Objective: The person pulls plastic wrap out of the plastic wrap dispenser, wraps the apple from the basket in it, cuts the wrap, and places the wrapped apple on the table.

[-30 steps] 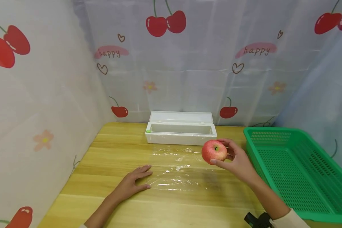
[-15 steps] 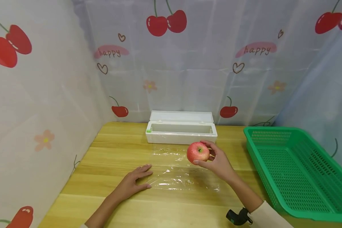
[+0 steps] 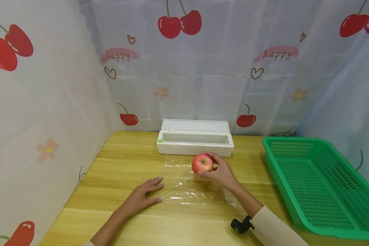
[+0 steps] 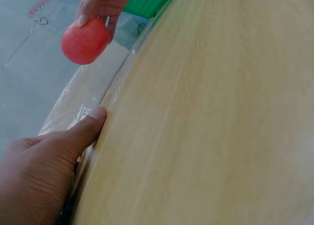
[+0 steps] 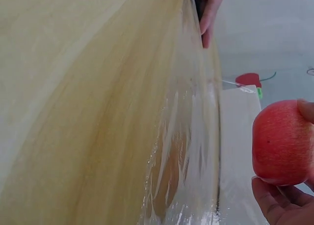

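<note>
Right grip (image 3: 221, 172): your thumb and fingers are clamped around the apple (image 3: 202, 163), stem up. Apple's in the air above the clear film (image 3: 180, 197), over its far half by the head view; both wrist views show a gap underneath, so no contact. Left grip (image 3: 142, 197): fingers and thumb apart, flat on the bench (image 3: 110, 171) at the film's left edge, holding nothing, apparently pinning it. Film reaches the front of the white box (image 3: 195, 149), lid up; can't tell if it's attached there.

I read the step as positioning the apple over the film, set-down not done. Next move probably calls for bringing it a bit nearer you, centring it on the sheet, lowering straight down, then releasing gently so it doesn't roll. Leave the left where it is until the apple sits; the sheet looks thin and wrinkled, may drag. Green basket (image 3: 286, 184) on your right is well apart.
</note>
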Tool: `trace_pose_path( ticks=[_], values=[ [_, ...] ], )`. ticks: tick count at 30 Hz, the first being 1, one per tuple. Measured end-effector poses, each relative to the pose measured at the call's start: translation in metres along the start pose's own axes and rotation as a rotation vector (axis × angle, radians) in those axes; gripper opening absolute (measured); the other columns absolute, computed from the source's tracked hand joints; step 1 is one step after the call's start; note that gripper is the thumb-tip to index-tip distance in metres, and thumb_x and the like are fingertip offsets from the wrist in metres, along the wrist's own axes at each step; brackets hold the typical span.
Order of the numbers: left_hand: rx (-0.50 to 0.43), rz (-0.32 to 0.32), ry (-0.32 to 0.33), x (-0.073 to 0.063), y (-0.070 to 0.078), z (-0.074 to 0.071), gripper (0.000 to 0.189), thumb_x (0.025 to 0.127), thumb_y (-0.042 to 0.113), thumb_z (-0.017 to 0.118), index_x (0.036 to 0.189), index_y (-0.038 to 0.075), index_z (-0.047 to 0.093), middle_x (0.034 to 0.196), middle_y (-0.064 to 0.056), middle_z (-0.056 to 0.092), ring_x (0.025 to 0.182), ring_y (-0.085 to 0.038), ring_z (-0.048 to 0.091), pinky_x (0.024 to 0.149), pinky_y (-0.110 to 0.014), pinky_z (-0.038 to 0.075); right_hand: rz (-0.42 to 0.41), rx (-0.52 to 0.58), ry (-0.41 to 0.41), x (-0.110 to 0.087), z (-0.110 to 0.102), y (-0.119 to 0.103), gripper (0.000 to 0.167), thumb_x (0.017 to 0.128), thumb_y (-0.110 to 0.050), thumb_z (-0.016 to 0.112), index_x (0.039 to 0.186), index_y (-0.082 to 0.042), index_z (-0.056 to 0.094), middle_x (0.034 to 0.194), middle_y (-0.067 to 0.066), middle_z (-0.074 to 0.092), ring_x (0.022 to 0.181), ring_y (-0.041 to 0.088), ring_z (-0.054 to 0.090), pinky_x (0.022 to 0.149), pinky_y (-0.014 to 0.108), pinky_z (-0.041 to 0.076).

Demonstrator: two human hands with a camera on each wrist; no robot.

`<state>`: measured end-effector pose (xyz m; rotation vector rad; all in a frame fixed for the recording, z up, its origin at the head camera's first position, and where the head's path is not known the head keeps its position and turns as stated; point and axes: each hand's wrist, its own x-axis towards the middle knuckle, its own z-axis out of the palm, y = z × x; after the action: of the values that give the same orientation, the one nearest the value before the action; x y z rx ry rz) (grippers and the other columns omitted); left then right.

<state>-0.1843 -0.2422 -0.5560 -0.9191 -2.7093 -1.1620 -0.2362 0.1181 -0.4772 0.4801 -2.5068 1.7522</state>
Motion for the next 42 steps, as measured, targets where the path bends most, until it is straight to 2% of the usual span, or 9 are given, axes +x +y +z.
trace_pose_path(
  ticks=[5,12,19,26,31,42],
  values=[
    [-0.006,-0.005,-0.007,0.000,-0.001,-0.001,0.059,0.089,0.042,0.076,0.138,0.012,0.064,0.156,-0.006,0.045,0.146,-0.035,0.037,0.116,-0.061,0.029,0.016,0.003,-0.017,0.009,0.010,0.008,0.080,0.071,-0.011,0.094,0.141,-0.004,0.054,0.128,0.013,0.062,0.113,0.027,0.059,0.085,0.031,0.058],
    [-0.019,-0.044,-0.022,-0.002,0.000,-0.002,0.059,0.089,0.044,0.076,0.139,0.015,0.064,0.157,-0.001,0.044,0.148,-0.026,0.035,0.119,-0.054,0.026,0.039,0.024,-0.040,0.014,0.019,0.013,0.080,0.071,-0.010,0.094,0.140,-0.003,0.055,0.127,0.015,0.063,0.112,0.028,0.061,0.085,0.034,0.059],
    [-0.020,-0.047,-0.009,-0.006,0.001,-0.002,0.059,0.088,0.043,0.077,0.138,0.014,0.065,0.156,-0.003,0.045,0.147,-0.030,0.036,0.118,-0.057,0.027,0.027,-0.021,-0.058,0.018,0.028,0.023,0.077,0.070,-0.015,0.095,0.137,-0.005,0.057,0.127,0.011,0.065,0.113,0.028,0.062,0.086,0.033,0.058],
    [-0.013,-0.042,-0.017,-0.002,-0.001,-0.001,0.059,0.089,0.044,0.076,0.138,0.016,0.064,0.157,0.000,0.044,0.148,-0.026,0.036,0.119,-0.055,0.026,0.001,-0.072,-0.053,0.020,0.027,0.023,0.076,0.070,-0.019,0.095,0.136,-0.005,0.059,0.125,0.010,0.066,0.113,0.029,0.063,0.091,0.041,0.057],
    [-0.013,-0.045,-0.021,-0.001,-0.001,-0.001,0.059,0.089,0.046,0.075,0.139,0.016,0.064,0.157,0.001,0.044,0.148,-0.025,0.035,0.119,-0.054,0.026,0.008,-0.078,-0.059,0.021,0.027,0.023,0.077,0.071,-0.018,0.095,0.137,-0.003,0.058,0.126,0.011,0.066,0.114,0.030,0.063,0.091,0.041,0.057],
    [0.001,-0.012,0.002,-0.001,0.002,0.000,0.057,0.089,0.041,0.077,0.137,0.013,0.065,0.156,-0.005,0.046,0.145,-0.033,0.038,0.115,-0.060,0.029,0.020,-0.086,-0.079,0.020,0.028,0.026,0.079,0.072,-0.018,0.094,0.139,-0.002,0.056,0.127,0.013,0.065,0.114,0.032,0.063,0.089,0.042,0.058]
  ],
)
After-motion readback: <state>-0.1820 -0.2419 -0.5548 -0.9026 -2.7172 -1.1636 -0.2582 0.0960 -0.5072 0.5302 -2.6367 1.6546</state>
